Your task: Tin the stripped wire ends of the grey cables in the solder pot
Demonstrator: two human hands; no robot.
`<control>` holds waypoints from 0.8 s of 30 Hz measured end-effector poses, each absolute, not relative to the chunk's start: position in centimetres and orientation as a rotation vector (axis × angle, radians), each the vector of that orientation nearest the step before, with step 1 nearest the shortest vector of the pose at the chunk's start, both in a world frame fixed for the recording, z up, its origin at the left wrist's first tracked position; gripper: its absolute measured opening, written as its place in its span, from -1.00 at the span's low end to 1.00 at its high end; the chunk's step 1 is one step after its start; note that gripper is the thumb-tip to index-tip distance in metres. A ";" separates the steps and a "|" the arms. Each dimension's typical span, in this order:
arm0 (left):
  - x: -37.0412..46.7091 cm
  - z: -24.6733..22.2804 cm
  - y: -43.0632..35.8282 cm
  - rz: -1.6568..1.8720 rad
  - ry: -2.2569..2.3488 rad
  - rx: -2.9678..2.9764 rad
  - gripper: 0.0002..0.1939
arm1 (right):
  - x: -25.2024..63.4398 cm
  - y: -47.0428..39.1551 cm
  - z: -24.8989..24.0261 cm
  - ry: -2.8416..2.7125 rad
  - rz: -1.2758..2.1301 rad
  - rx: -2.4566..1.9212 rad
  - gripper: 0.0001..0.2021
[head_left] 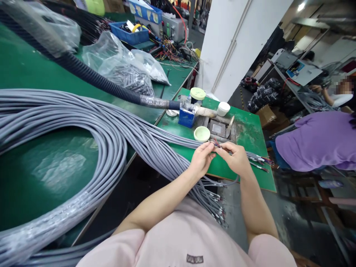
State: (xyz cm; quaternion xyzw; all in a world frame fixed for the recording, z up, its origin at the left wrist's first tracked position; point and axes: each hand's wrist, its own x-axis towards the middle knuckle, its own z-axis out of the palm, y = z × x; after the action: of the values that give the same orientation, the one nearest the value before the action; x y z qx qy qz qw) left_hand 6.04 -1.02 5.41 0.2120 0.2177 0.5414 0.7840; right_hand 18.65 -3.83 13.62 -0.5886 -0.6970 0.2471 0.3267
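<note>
My left hand (203, 157) and my right hand (234, 157) meet over the near side of the small green board, fingertips pinched together. Between them fan out the thin coloured wires (216, 142) of a cable end, dark and reddish. My right fingers also seem to close round these wires; which strands each hand grips is too small to make out. Grey cables (178, 139) run beneath my hands, and their stripped ends (263, 160) lie to the right. Just beyond my left fingertips sits a pale green round dish (201, 134). Past my hands is a square metal solder pot (218, 128).
A large coil of grey cable (111, 137) covers the left table. A black ribbed hose (111, 83) crosses to a blue box (186, 116). White and green-lidded jars (223, 108) stand behind. More cable ends (219, 211) hang by my lap. A person in purple (317, 141) is at right.
</note>
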 end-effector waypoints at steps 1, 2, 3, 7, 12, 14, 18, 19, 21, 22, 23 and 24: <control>5.6 5.4 -1.0 1.151 0.454 0.466 -0.80 | 18.9 -4.4 13.7 -1.846 0.726 -1.556 -0.80; 5.1 5.5 -1.1 1.125 0.435 0.485 -0.84 | 19.1 -5.1 13.7 -1.860 0.825 -1.565 -0.77; 4.8 5.5 -1.3 1.088 0.415 0.507 -0.85 | 19.2 -5.7 13.7 -1.870 0.929 -1.559 -0.75; 4.7 5.6 -2.6 0.956 0.354 0.541 -0.76 | 18.9 -8.0 12.5 -1.848 1.124 -1.437 -0.68; 5.7 4.9 -4.5 0.902 0.246 0.461 -0.66 | 18.5 -9.4 10.5 -1.599 0.968 -1.475 -0.70; 5.9 4.6 -4.9 0.893 0.250 0.524 -0.62 | 18.6 -9.6 10.2 -1.600 0.943 -1.518 -0.62; 5.6 4.5 -5.3 1.008 0.454 0.720 -0.68 | 19.2 -10.0 10.7 -1.788 0.550 -1.618 -0.66; 5.5 4.6 -5.4 1.033 0.503 0.777 -0.69 | 19.3 -10.0 11.0 -1.809 0.396 -1.622 -0.72; 5.4 4.7 -5.6 1.035 0.546 0.889 -0.68 | 19.3 -9.8 11.4 -1.829 0.142 -1.597 -0.82; 5.4 4.7 -5.7 1.021 0.547 0.940 -0.67 | 19.2 -9.6 11.6 -1.858 0.053 -1.579 -0.84; 5.4 4.6 -5.8 1.012 0.545 0.985 -0.66 | 19.0 -9.4 11.8 -1.902 -0.024 -1.561 -0.84; 5.5 4.5 -6.0 1.014 0.549 1.021 -0.65 | 18.8 -9.1 11.8 -1.954 -0.094 -1.548 -0.82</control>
State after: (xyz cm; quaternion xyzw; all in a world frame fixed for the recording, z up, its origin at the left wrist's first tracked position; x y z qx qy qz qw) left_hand 5.52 -5.98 4.50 0.4617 0.2483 0.4583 0.7177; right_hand 18.76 -9.09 11.83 -0.5884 -0.7425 -0.0359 0.3180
